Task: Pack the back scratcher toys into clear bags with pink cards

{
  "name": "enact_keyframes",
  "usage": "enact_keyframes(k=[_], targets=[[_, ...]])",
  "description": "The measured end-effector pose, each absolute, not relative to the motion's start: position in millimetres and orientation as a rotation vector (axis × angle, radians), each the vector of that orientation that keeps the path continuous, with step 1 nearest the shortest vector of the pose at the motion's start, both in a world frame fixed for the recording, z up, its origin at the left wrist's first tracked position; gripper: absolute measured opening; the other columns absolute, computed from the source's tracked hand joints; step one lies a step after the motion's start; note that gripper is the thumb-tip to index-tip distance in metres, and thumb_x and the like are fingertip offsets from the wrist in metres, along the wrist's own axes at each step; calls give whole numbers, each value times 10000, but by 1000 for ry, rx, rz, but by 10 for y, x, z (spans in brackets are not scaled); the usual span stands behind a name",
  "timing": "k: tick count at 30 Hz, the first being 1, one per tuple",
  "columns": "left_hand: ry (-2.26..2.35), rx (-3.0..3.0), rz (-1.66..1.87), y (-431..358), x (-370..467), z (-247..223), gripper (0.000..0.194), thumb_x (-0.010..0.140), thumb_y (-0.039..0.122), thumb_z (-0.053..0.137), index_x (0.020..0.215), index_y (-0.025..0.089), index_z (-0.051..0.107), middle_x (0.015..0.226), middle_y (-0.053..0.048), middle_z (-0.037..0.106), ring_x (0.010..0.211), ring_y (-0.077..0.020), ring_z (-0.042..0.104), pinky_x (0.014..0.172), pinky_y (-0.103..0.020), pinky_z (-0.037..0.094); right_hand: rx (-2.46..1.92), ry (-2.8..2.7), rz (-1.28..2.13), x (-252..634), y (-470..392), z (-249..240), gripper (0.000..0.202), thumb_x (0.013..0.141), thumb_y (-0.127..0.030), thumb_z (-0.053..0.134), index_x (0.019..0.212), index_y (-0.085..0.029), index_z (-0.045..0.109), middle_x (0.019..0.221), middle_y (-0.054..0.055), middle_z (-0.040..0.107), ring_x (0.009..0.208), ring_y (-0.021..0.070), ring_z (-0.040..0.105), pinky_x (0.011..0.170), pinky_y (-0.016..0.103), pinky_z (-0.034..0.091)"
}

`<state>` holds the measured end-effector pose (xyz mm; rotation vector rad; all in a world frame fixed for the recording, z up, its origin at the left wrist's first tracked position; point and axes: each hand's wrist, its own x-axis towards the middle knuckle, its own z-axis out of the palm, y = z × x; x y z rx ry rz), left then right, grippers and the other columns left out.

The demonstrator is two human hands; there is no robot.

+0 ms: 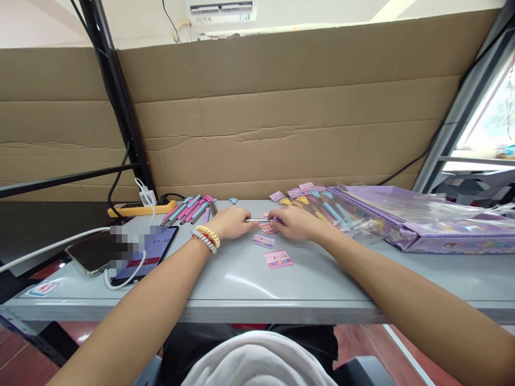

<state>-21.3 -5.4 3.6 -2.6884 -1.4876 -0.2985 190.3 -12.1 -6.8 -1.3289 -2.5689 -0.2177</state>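
A thin metal stick (pixel 257 220) with a purple part at its right end lies level between my two hands. My left hand (pixel 232 222), with beaded bracelets at the wrist, pinches its left end. My right hand (pixel 295 223) has its fingers closed round the purple right end. Just below them on the grey table (pixel 241 273) lie small printed cards, among them a pink one (pixel 278 259) and a purple one (pixel 263 240). Behind my left hand is a loose pile of pink and blue sticks (pixel 191 209).
Bagged blue and yellow hand-shaped sticks (pixel 338 212) lie at the right, beside a large purple box (pixel 426 225). A tablet (pixel 151 252), a phone (pixel 94 252), white cables and a yellow power strip (pixel 132 210) are at the left. Cardboard (pixel 281 118) stands behind.
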Motion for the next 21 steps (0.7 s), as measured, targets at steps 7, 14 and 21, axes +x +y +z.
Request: enact_keyframes(k=[7, 14, 21], targets=[[-1458, -2702, -337, -56, -208, 25, 478, 853, 554, 349, 776, 178, 635, 751, -76, 661, 670, -199, 594, 558, -283, 359, -1258, -2582, -491, 1819, -186, -52, 262, 893, -288, 422, 965, -174, 648, 899, 79, 671, 828, 193, 580, 684, 285, 316], [-1440, -2673, -444, -81, -189, 35, 436, 863, 517, 348, 811, 188, 631, 797, -63, 674, 698, -194, 595, 584, -278, 363, -1362, -2551, -682, 1761, -209, -24, 307, 926, -235, 361, 915, -157, 658, 915, 95, 678, 881, 207, 584, 723, 311, 289], [-1466, -2739, -311, -59, -192, 20, 400, 844, 518, 385, 821, 196, 622, 766, -58, 661, 666, -187, 592, 536, -274, 347, -1472, -2617, -648, 1742, -254, 8, 262, 893, -195, 381, 978, -178, 629, 910, 83, 690, 807, 211, 612, 670, 307, 292]])
